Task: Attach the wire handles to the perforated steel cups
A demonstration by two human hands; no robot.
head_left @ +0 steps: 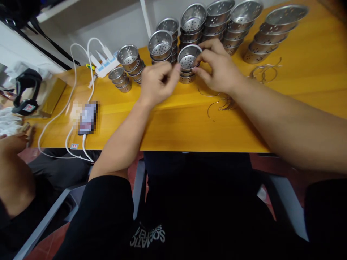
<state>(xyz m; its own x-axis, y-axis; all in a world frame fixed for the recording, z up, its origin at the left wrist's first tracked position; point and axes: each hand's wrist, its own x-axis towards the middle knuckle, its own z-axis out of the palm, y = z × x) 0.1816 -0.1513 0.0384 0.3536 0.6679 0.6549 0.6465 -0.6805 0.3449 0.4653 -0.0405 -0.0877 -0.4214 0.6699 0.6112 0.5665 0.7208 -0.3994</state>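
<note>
A small stack of perforated metal cups [187, 62] stands upright on the table between my two hands. My right hand [217, 66] pinches the right side of the top cup's rim with thumb and fingers. Curled closed, my left hand [158, 81] has its thumb at the left edge of the same cup; whether anything is between its fingers is hidden. Thin curved metal wires [227, 104] lie on the table below my right wrist, and a looser bundle of wires [264, 73] lies farther right.
Taller stacks of perforated cups [193, 21] line the back of the table [173, 133], with smaller stacks [119, 79] to the left. A power strip [107, 66], white cables and a phone [88, 118] lie left. Another person's arm [13, 155] is at far left.
</note>
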